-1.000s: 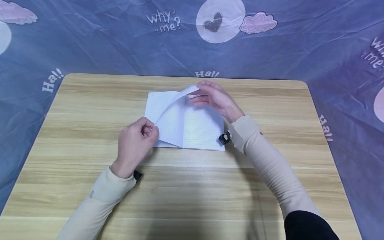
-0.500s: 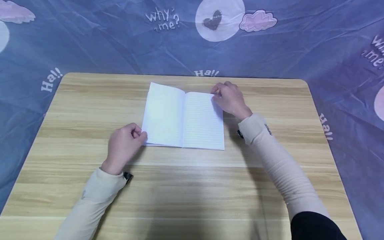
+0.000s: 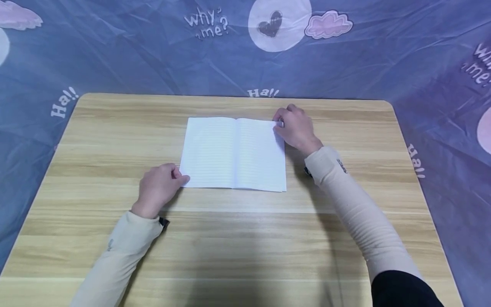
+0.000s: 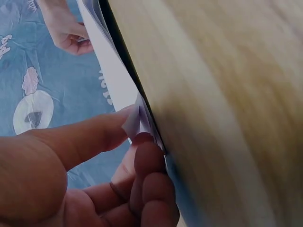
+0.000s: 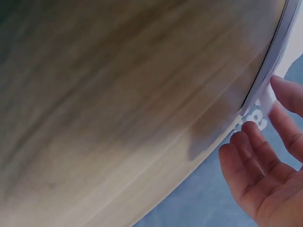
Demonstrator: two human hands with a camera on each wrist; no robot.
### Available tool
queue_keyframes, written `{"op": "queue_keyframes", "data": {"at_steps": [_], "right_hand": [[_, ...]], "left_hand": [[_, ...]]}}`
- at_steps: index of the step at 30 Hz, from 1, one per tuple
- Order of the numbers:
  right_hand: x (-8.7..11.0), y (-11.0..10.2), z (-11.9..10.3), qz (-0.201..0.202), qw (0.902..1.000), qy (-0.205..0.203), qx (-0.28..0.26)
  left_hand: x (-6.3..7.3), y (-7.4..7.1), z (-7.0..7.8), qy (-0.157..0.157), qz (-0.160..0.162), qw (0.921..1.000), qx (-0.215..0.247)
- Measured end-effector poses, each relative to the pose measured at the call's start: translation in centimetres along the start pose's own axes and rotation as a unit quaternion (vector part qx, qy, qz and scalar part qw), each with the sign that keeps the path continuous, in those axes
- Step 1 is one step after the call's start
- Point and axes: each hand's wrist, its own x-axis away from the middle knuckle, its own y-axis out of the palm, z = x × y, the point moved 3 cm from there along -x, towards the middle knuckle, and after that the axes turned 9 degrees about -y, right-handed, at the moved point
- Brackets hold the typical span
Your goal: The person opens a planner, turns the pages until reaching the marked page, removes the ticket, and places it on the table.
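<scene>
An open notebook (image 3: 209, 149) with lined white pages lies flat on the wooden table in the head view. At its lower left corner, my left hand (image 3: 159, 185) pinches page edges between thumb and fingers; the left wrist view shows the bent paper corner (image 4: 136, 120) there. My right hand (image 3: 296, 125) is at the upper right corner and pinches a lifted page corner (image 3: 280, 124) between thumb and index finger. In the right wrist view its other fingers (image 5: 236, 163) hang loosely curled beside the notebook's edge (image 5: 267, 64). How many sheets either hand holds is hidden.
The light wooden table (image 3: 238, 247) extends around the notebook on all sides. Behind and beside it hangs a blue cloth (image 3: 145, 51) with printed clouds and words. A dark wrist camera (image 3: 164, 224) sits at the left cuff.
The arched page has come down flat on the left side, carried by my left hand. My right hand has moved right to the upper right corner, where a page corner now curls up.
</scene>
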Motion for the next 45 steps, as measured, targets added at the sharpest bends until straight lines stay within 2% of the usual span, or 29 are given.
{"op": "queue_keyframes", "data": {"at_steps": [3, 7, 10, 13, 16, 19, 21, 23, 27, 32, 35, 37, 40, 45], "right_hand": [[0.0, -0.2, 0.0, 0.017, 0.9997, -0.001, -0.015], [-0.1, -0.4, 0.1, 0.021, 0.9985, 0.004, -0.05], [-0.1, -0.6, 0.2, 0.016, 0.994, 0.015, -0.107], [-0.3, -0.7, 0.2, 0.013, 0.9814, 0.03, -0.189], [-0.5, -0.9, -0.1, 0.01, 0.9588, 0.049, -0.28], [-0.9, -0.9, -0.6, 0.002, 0.9264, 0.07, -0.37], [-1.1, -0.9, -1.0, -0.005, 0.8986, 0.082, -0.431], [-1.3, -0.8, -1.5, -0.01, 0.8667, 0.091, -0.49], [-1.8, -0.7, -2.4, -0.018, 0.8055, 0.088, -0.586], [-2.4, -0.4, -3.6, -0.033, 0.7344, 0.069, -0.674], [-2.6, -0.1, -4.3, -0.048, 0.6989, 0.064, -0.711], [-2.8, 0.1, -4.7, -0.057, 0.6879, 0.06, -0.721], [-2.8, 0.3, -5.2, -0.067, 0.6806, 0.061, -0.727], [-2.7, 0.6, -5.8, -0.077, 0.6897, 0.049, -0.718]], "left_hand": [[-0.2, 0.0, -0.1, -0.006, -0.003, 1.0, -0.007], [-0.3, 0.0, -0.2, -0.015, -0.007, 0.9997, -0.018], [-0.3, -0.1, -0.2, -0.021, -0.006, 0.9995, -0.022], [-0.2, -0.2, 0.0, -0.025, -0.004, 0.9994, -0.023], [-0.2, -0.3, 0.3, -0.024, -0.005, 0.9994, -0.026], [-0.1, -0.6, 0.9, -0.02, -0.005, 0.9995, -0.026], [0.0, -0.8, 1.5, -0.012, 0.005, 0.9998, -0.018], [0.2, -0.9, 2.1, 0.001, 0.023, 0.9997, -0.004], [0.6, -1.0, 3.8, 0.049, 0.057, 0.9964, 0.038], [0.9, -0.5, 5.7, 0.095, 0.082, 0.9878, 0.093], [1.3, -0.4, 6.5, 0.127, 0.091, 0.9792, 0.129], [1.6, -0.3, 6.9, 0.147, 0.094, 0.9734, 0.149], [2.1, -0.2, 7.4, 0.165, 0.1, 0.9675, 0.163], [2.3, 0.0, 7.8, 0.159, 0.124, 0.9672, 0.154]]}}
